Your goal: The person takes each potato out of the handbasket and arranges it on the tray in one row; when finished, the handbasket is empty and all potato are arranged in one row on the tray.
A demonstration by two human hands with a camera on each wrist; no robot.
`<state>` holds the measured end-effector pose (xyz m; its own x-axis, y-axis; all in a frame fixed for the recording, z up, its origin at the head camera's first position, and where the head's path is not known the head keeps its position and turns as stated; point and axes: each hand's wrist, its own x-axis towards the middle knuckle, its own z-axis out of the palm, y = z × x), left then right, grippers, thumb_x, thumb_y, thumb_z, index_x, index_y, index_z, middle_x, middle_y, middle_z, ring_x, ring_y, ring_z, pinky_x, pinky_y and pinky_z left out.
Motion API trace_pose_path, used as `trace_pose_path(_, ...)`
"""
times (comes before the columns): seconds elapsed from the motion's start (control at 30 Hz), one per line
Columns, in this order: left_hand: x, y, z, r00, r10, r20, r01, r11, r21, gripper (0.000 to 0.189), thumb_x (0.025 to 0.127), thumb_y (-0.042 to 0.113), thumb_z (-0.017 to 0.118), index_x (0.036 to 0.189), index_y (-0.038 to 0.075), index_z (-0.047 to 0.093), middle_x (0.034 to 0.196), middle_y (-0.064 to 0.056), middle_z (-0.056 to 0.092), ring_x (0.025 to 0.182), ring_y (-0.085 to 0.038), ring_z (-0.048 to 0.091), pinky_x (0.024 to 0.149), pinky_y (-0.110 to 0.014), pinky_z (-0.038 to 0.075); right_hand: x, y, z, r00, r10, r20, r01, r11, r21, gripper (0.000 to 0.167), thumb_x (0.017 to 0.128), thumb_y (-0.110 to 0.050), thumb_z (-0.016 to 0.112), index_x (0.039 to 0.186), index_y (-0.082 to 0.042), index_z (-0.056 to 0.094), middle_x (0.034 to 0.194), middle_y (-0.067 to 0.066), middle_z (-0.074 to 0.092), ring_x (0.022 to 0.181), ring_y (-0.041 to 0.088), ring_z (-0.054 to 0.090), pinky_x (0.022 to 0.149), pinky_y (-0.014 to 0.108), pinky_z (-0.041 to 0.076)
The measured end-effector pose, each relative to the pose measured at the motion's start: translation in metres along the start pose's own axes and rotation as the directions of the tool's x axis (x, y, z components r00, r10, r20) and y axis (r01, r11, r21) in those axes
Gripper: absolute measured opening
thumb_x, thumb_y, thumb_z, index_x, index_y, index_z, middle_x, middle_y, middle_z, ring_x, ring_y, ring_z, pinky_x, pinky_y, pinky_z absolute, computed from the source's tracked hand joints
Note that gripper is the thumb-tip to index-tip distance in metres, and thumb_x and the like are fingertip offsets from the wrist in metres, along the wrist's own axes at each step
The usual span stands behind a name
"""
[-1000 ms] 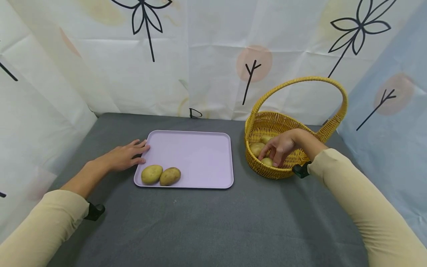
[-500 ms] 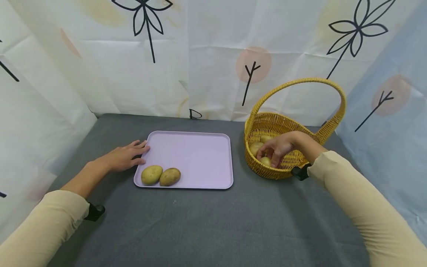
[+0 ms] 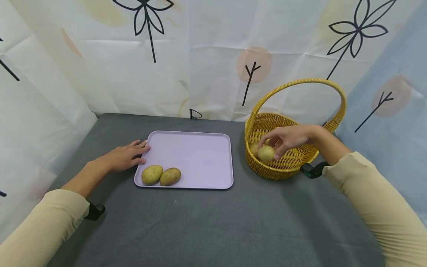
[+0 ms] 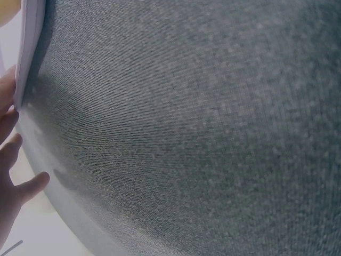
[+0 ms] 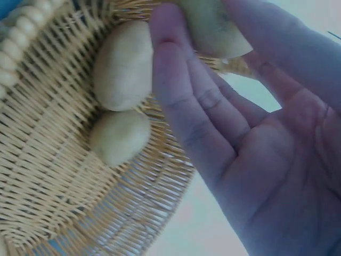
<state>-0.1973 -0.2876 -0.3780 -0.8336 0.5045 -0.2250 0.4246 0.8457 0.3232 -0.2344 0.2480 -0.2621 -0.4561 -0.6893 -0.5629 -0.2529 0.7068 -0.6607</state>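
Note:
My right hand pinches a round pale-yellow potato between thumb and fingers, over the front of the yellow wicker basket. In the right wrist view, two other potatoes, a larger one and a smaller one, lie against the basket wall below the fingers. My left hand rests with spread fingers at the left edge of the lilac tray. Two potatoes, a yellowish one and a browner one, sit side by side in the tray's front left corner.
The basket's tall arched handle rises above my right hand. A dark grey cloth covers the table, and a white printed curtain hangs behind it. Black wrist cameras, a left one and a right one, sit at the sleeve cuffs.
My right hand has taken hold of a potato in the basket and lifted it up toward the rim; its forearm has shifted right. The left hand and tray have stayed in place.

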Motion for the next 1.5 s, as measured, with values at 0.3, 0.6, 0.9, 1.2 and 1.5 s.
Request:
trace_pose_path(0.3, 0.0, -0.002, 0.0, 1.0, 0.003, 0.006, -0.003, 1.0, 0.006, 0.063, 0.101, 0.031, 0.058, 0.15, -0.001, 0.038, 0.157, -0.03, 0.025, 0.143, -0.054, 0.017, 0.101, -0.076, 0.024, -0.008, -0.012, 0.0, 0.987, -0.156, -0.039, 0.159, 0.984, 0.081, 0.047, 0.091, -0.004, 0.072, 0.134, -0.003, 0.052, 0.119, 0.018, 0.06, 0.105, 0.036, 0.063, 0.087, 0.04, 0.054)
trace_pose_path(0.6, -0.001, 0.002, -0.002, 1.0, -0.004, 0.004, 0.004, 1.0, -0.002, 0.063, 0.1, 0.031, 0.059, 0.15, -0.002, 0.038, 0.157, -0.03, 0.025, 0.143, -0.054, 0.017, 0.101, -0.077, 0.022, 0.01, -0.028, 0.014, 0.96, -0.275, -0.046, 0.278, 0.955, 0.098, 0.048, 0.093, 0.002, 0.067, 0.137, 0.002, 0.048, 0.116, 0.02, 0.058, 0.103, 0.044, 0.062, 0.086, 0.043, 0.055)
trace_pose_path(0.9, -0.001, 0.004, -0.003, 1.0, -0.021, 0.019, 0.021, 1.0, -0.002, 0.064, 0.1, 0.032, 0.058, 0.15, -0.002, 0.038, 0.157, -0.03, 0.024, 0.143, -0.054, 0.017, 0.101, -0.078, 0.022, 0.043, -0.044, 0.037, 0.932, -0.346, -0.11, 0.353, 0.934, 0.057, 0.049, 0.09, 0.004, 0.069, 0.136, 0.0, 0.05, 0.12, 0.016, 0.058, 0.103, 0.029, 0.065, 0.085, 0.037, 0.054)
trace_pose_path(1.2, -0.001, 0.002, -0.002, 0.999, -0.03, 0.02, 0.03, 0.999, -0.016, 0.063, 0.101, 0.03, 0.058, 0.151, -0.001, 0.036, 0.158, -0.029, 0.022, 0.144, -0.054, 0.014, 0.102, -0.078, 0.019, 0.091, -0.046, 0.071, 0.914, -0.367, -0.172, 0.379, 0.924, 0.043, 0.049, 0.09, 0.005, 0.068, 0.135, -0.001, 0.05, 0.115, 0.015, 0.062, 0.1, 0.022, 0.068, 0.085, 0.034, 0.055)
trace_pose_path(1.5, 0.0, 0.001, 0.0, 1.0, -0.023, 0.014, 0.023, 1.0, -0.017, 0.065, 0.1, 0.033, 0.058, 0.151, -0.001, 0.036, 0.158, -0.03, 0.023, 0.144, -0.054, 0.016, 0.101, -0.078, 0.02, 0.126, -0.054, 0.095, 0.883, -0.421, -0.208, 0.43, 0.903, -0.003, 0.048, 0.088, 0.004, 0.071, 0.132, -0.002, 0.053, 0.112, 0.016, 0.062, 0.095, 0.019, 0.069, 0.083, 0.031, 0.056)
